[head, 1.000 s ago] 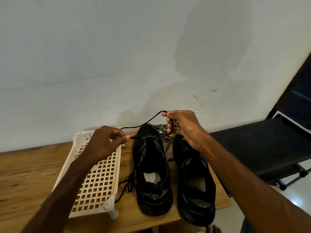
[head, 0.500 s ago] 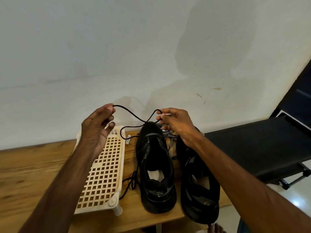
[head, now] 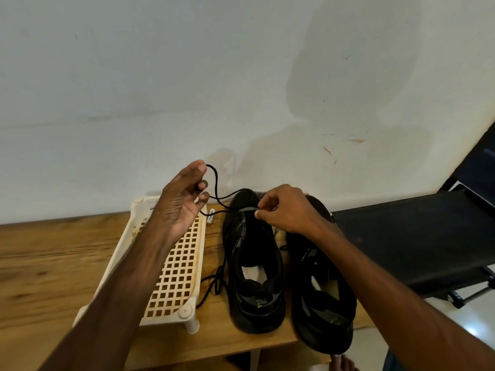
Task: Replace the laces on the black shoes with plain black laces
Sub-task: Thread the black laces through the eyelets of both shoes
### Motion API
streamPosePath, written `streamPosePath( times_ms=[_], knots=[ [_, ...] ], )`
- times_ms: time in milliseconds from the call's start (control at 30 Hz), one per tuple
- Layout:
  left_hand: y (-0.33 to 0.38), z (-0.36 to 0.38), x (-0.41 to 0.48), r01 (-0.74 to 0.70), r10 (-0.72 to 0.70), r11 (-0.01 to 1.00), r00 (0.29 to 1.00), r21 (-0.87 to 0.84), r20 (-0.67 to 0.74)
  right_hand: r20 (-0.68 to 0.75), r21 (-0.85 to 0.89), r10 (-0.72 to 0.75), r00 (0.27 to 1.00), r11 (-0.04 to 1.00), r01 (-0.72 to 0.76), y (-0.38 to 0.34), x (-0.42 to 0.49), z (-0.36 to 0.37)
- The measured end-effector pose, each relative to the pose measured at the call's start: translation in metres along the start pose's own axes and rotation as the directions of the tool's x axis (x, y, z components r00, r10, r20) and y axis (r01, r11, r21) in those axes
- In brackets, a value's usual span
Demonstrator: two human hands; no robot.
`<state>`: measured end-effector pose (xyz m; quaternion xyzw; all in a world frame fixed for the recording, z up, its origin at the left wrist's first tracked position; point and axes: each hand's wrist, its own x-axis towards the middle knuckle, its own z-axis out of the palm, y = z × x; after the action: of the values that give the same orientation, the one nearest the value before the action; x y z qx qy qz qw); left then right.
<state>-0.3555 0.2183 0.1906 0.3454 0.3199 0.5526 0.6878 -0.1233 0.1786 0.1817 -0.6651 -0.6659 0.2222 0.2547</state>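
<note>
Head view: the left hand [head: 182, 202] pinches a raised loop of black lace [head: 215, 183]. The right hand [head: 286, 210] seems to pinch it at the toe of 1 of 2 black shoes [head: 254, 263] standing on the wooden table [head: 53, 250] beside a rack [head: 176, 277].

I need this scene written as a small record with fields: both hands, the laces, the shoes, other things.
left hand grip: raised, thumb and finger pinch the plain black cord lace
right hand grip: fingertips pinch at the front eyelets of the black sneaker beside the cream plastic lattice rack, seemingly on that lace
second black sneaker: alongside the first
old lace: black-and-white patterned lace behind the sneakers' toes
rack: stands on the brown wooden table
spare lace length: coiled on the table between rack and sneaker
</note>
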Motion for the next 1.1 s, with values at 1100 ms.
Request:
streamPosePath(
  times_ms=[1100],
  knots=[
    [-0.027, 0.018, -0.009, 0.084, -0.204, 0.875, 0.957, 0.476, 0.205, -0.213, 0.045, 0.104, 0.971, 0.994, -0.096, -0.006, -0.024, 0.026]
  ],
)
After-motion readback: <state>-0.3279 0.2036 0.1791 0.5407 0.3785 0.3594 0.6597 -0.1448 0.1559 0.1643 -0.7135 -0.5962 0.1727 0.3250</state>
